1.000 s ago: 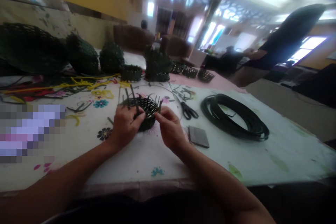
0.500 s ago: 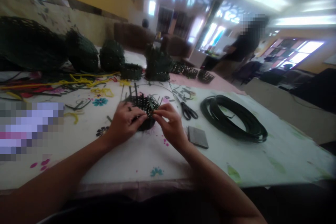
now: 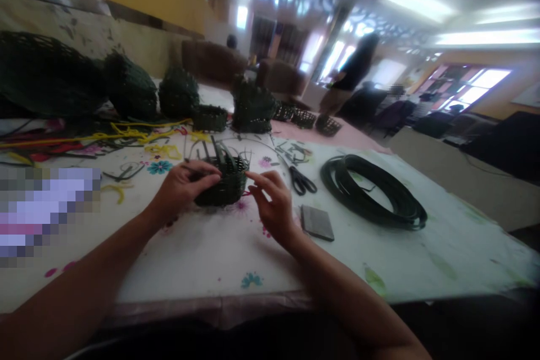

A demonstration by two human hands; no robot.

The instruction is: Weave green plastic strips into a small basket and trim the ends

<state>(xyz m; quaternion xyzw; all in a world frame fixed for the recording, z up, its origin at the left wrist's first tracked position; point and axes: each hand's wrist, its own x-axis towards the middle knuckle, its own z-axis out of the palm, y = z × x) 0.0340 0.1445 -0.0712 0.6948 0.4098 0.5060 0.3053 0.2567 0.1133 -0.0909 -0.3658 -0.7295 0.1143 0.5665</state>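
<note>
A small dark green woven basket stands on the flowered cloth, with loose strip ends sticking up from its rim. My left hand grips its left side, thumb and fingers at the rim. At the basket's right edge is my right hand, its fingers apart and the index fingertip close to the rim; nothing shows between them. Black-handled scissors lie right of the basket, near a grey flat block. Further right rests a coil of dark green strip.
Finished-looking dark baskets line the back of the table. Yellow and red strips and cut green scraps lie at the left and behind. A blurred item is at far left. A person stands in the background.
The basket has turned and its rim looks different. My left hand has shifted left along it. My right hand's fingers have come apart from the rim. The person in the background has moved left.
</note>
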